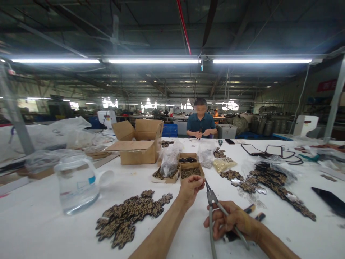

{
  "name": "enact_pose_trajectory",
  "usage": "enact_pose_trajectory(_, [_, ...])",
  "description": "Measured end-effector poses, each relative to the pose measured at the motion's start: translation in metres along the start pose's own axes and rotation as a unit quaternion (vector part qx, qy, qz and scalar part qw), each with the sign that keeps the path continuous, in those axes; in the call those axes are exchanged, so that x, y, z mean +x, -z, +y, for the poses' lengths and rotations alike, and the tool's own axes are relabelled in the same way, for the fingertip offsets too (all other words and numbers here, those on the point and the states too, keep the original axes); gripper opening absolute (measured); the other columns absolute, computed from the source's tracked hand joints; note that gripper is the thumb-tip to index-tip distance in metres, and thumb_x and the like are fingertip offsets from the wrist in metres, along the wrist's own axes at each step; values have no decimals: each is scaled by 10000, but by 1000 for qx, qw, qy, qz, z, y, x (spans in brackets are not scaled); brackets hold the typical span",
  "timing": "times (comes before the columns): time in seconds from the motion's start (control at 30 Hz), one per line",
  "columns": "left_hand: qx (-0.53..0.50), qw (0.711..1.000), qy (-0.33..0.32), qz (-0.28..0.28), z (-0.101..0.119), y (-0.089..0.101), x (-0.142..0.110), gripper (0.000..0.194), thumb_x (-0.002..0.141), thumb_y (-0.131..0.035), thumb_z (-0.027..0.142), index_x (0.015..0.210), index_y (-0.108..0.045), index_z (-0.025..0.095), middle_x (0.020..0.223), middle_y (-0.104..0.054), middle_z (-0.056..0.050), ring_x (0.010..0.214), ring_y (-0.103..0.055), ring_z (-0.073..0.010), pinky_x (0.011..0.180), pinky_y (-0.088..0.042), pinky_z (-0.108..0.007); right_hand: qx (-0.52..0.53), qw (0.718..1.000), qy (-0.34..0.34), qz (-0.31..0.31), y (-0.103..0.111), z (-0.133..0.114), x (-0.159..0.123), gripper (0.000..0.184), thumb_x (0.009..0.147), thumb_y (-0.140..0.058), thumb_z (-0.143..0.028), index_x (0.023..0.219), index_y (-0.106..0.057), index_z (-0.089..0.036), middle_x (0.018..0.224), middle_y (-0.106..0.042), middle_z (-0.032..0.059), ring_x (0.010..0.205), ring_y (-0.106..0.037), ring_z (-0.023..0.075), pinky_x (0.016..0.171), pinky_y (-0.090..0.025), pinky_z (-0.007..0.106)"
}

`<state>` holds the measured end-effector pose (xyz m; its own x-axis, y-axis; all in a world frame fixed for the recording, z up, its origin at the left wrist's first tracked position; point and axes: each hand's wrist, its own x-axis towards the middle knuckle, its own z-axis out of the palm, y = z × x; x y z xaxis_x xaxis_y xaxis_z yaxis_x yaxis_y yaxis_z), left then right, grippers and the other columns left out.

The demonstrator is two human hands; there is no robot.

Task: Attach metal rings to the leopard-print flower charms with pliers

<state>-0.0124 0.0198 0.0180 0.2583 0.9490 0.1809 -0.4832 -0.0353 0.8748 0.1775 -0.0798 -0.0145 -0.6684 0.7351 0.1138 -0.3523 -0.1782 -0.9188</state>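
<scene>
My right hand [231, 217] is wrapped round the grey handles of long-nosed pliers [212, 197], whose handles are spread and jaws point up and away. Close to the jaw tips, my left hand [191, 190] has thumb and fingertips pinched together; whatever is between them is too small to make out. Just beyond that hand is a small cardboard tray [191, 172] of little brass-coloured pieces. To the left of my left forearm lies a pile of leopard-patterned, flower-edged patches [129, 216]. Partly hidden under my right hand are dark handles [250, 208] with orange-brown ends.
At left stands a clear water jug [78, 190], with an open carton [138, 153] behind it. More patterned patches [272, 181] spread across the right side, near a dark flat object [330, 199]. Bagged pieces [170, 162] sit mid-table. A co-worker [201, 124] sits opposite.
</scene>
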Motion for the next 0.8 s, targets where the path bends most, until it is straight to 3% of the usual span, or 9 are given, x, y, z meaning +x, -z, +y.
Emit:
enact_pose_trajectory(0.4, [21, 999, -14, -32, 0, -3, 7, 285, 620, -872, 268, 768, -695, 103, 822, -724, -115, 712, -638, -160, 691, -487, -289, -5, 1000, -7, -10, -2, -2, 0, 701, 492, -485, -70, 1189, -524, -133, 1098, -698, 198, 788, -712, 257, 724, -535, 373])
enact_pose_trajectory(0.63, [71, 996, -28, -55, 1, 2, 11, 323, 610, -871, 276, 809, -694, 96, 785, -725, -113, 622, -620, -144, 626, -480, -281, -10, 1000, -13, -14, 3, 1, 2, 722, 472, -479, -62, 1188, -523, -133, 1130, -688, 208, 788, -713, 256, 721, -539, 376])
enact_pose_trajectory(0.8, [53, 997, -22, -44, 0, 2, 10, 328, 609, -873, 285, 807, -693, 95, 803, -728, -119, 640, -634, -153, 637, -493, -287, -3, 1000, -3, -18, 5, 3, 4, 723, 468, -474, -70, 1187, -522, -131, 1109, -693, 210, 778, -713, 259, 719, -537, 383])
